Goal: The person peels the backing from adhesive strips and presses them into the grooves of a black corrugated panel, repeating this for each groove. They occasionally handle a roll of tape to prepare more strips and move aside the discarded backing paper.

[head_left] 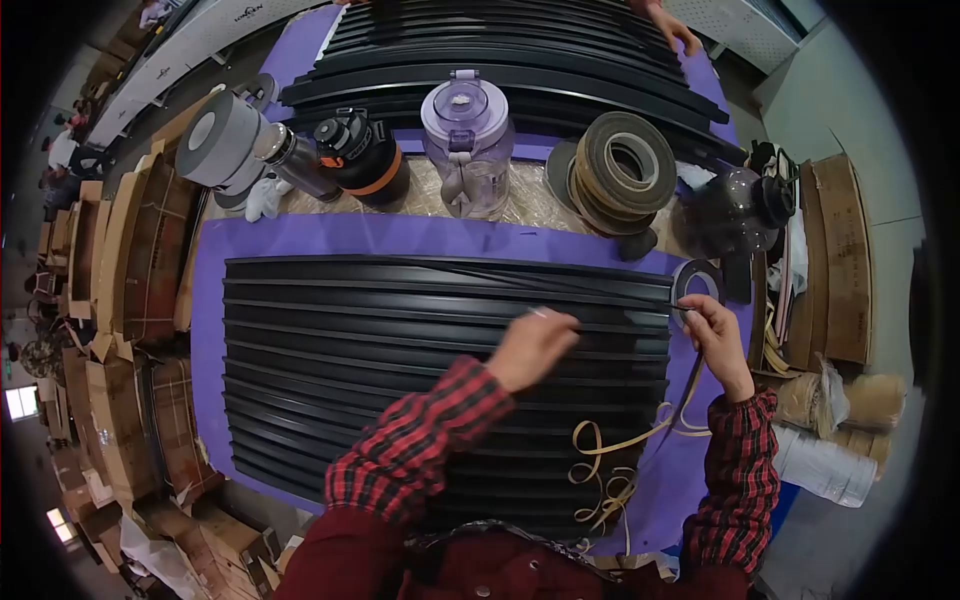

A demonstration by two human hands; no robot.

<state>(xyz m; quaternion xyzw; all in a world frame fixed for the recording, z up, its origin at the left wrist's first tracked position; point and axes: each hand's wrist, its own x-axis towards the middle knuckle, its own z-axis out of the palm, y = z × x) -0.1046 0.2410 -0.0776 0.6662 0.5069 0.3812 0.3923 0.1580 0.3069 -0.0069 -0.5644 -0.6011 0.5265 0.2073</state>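
Several long black ribbed strips (440,350) lie side by side on a purple sheet (210,300). Above their middle is my left hand (537,345), blurred, its fingers curled; whether it holds anything cannot be made out. At the strips' right end my right hand (712,335) pinches a thin dark tape, which runs left along the top strip. From the same hand a tape hangs down to curled yellowish backing (600,440) at the lower right. A tape roll (697,280) lies just behind my right fingers.
Behind the strips stand a clear bottle (466,150), a black bottle (365,165), grey rolls (215,140), brown tape rolls (620,165) and a dark jug (735,210). More black strips (500,80) lie beyond, with another person's hand (675,28). Cardboard boxes (150,240) flank the left side.
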